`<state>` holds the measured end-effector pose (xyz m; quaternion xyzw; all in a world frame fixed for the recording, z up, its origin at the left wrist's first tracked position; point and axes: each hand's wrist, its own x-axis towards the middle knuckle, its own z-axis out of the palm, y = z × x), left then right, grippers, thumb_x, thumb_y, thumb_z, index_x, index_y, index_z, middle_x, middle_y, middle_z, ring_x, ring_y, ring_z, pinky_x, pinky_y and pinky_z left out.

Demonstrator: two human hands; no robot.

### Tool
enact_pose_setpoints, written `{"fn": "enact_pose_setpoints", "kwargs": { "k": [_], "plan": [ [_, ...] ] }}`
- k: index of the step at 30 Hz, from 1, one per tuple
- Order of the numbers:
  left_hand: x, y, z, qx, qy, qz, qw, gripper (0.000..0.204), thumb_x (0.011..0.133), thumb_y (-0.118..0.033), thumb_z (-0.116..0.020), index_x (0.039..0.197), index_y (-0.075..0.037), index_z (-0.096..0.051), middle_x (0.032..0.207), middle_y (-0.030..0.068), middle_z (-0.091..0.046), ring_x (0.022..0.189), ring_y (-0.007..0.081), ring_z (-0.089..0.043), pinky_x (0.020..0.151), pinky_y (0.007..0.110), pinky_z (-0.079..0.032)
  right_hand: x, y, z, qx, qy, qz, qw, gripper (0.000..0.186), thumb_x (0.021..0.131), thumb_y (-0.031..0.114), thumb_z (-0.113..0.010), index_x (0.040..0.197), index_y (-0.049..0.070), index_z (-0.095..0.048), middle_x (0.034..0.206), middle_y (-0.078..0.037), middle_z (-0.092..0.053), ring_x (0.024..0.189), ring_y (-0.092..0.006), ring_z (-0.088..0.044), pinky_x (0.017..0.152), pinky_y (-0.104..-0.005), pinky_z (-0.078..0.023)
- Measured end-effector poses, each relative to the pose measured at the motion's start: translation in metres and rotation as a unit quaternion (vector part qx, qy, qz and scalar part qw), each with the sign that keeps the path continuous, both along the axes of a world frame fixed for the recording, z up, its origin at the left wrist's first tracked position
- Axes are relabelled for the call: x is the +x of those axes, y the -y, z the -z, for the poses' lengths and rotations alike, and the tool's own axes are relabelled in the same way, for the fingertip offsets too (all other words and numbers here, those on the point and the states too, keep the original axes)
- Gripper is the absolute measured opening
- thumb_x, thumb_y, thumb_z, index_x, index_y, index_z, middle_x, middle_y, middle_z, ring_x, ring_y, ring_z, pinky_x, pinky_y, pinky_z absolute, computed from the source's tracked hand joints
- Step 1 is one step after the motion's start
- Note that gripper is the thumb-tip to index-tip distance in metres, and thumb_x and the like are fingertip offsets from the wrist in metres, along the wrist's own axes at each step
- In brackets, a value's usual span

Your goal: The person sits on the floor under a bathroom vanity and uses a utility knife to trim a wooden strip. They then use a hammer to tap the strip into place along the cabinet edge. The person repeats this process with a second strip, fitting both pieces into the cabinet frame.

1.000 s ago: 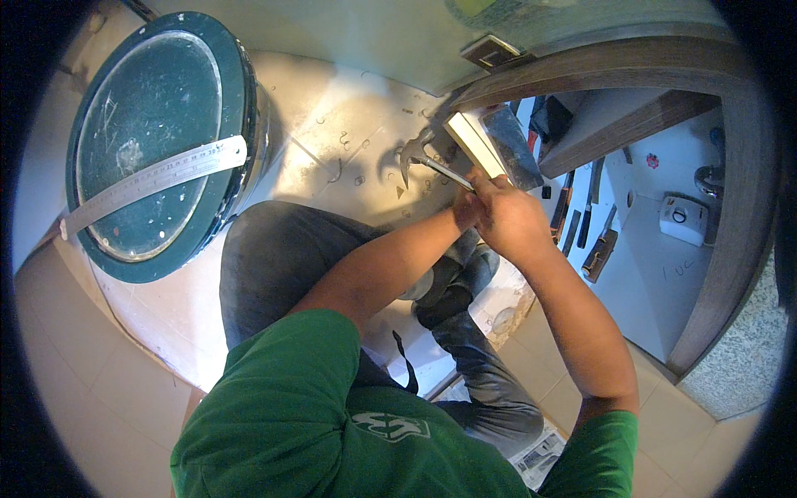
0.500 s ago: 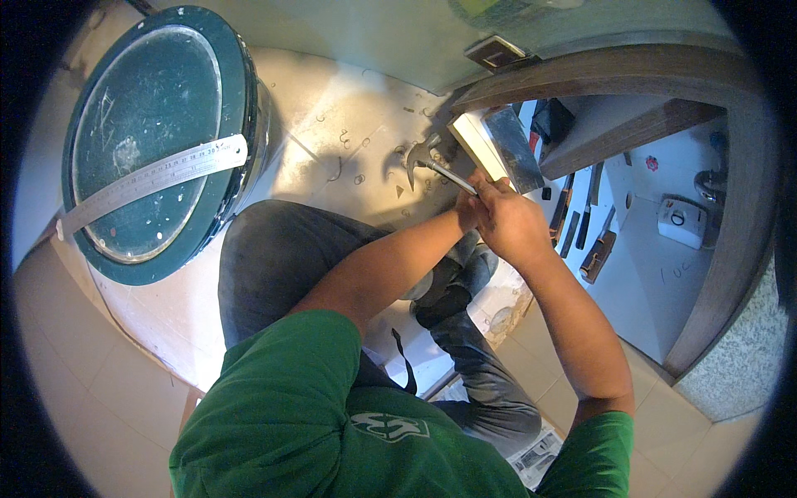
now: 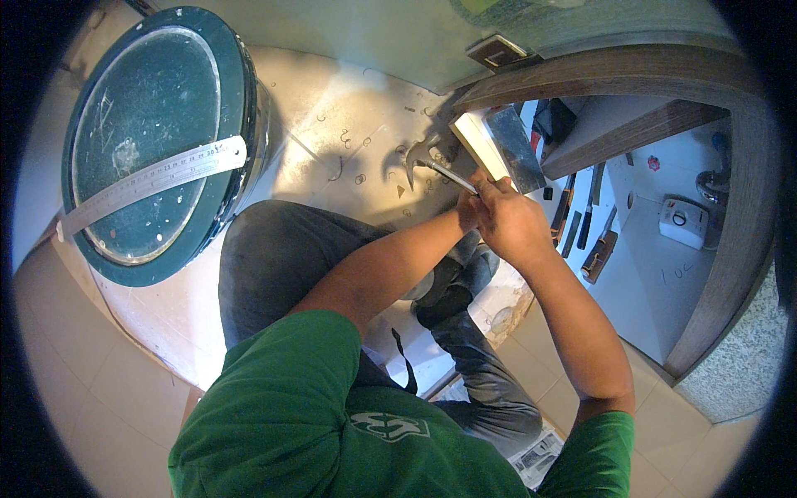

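Note:
My right hand (image 3: 512, 222) is closed around the handle of a claw hammer (image 3: 448, 176). The hammer's dark head points away to the upper left, above the floor. My left hand (image 3: 471, 212) meets the right at the handle, and most of its fingers are hidden behind it. Just past my hands stands a pale, cream-edged piece (image 3: 479, 143) with a dark flat panel (image 3: 513, 143) against its right side. I cannot make out whether my fingers touch it.
A green-lidded bucket (image 3: 141, 91) at the left carries a steel ruler (image 3: 158, 177). Small curled scraps (image 3: 344, 137) litter the floor ahead. Inside the wood-framed cabinet (image 3: 706, 274) at the right lie chisel-like hand tools (image 3: 599, 257) and a white box (image 3: 683, 222). My crossed legs are below.

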<state>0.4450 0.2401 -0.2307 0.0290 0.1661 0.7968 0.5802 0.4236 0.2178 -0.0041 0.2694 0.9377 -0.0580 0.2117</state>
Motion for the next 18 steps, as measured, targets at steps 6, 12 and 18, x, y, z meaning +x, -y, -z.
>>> {"fn": "enact_pose_setpoints", "kwargs": {
  "k": [6, 12, 18],
  "plan": [
    [-0.004, -0.008, 0.017, -0.109, -0.612, 0.037, 0.783, 0.032, 0.098, -0.037, -0.059, 0.112, -0.009, -0.060, 0.101, 0.0074, -0.066, 0.086, 0.0232, -0.068, 0.073, 0.040, -0.059, 0.003, -0.014, -0.002, -0.033, -0.007, -0.032, 0.999, 0.034, 0.094, 0.022, -0.063, 0.126, 0.010, -0.064, 0.100, -0.022, -0.068, 0.081, -0.0430, -0.069, 0.073, -0.0515, -0.056],
    [-0.003, -0.004, 0.020, -0.137, -0.780, -0.132, 0.596, 0.035, 0.089, -0.036, -0.066, 0.111, -0.008, -0.065, 0.101, 0.0127, -0.069, 0.084, 0.0312, -0.070, 0.070, 0.044, -0.057, -0.003, -0.015, 0.006, 0.003, -0.020, -0.049, 0.999, 0.038, 0.087, 0.021, -0.068, 0.121, 0.007, -0.064, 0.096, -0.022, -0.069, 0.083, -0.0421, -0.070, 0.072, -0.0514, -0.056],
    [0.004, -0.002, 0.011, -0.009, -0.120, -0.026, 0.992, 0.034, 0.090, -0.037, -0.066, 0.110, -0.008, -0.064, 0.098, 0.0119, -0.070, 0.082, 0.0308, -0.070, 0.069, 0.043, -0.057, -0.008, -0.005, -0.008, -0.025, -0.005, -0.110, 0.994, 0.027, 0.092, 0.026, -0.065, 0.109, 0.006, -0.059, 0.100, -0.020, -0.067, 0.083, -0.0406, -0.070, 0.070, -0.0504, -0.058]
  ]
}}
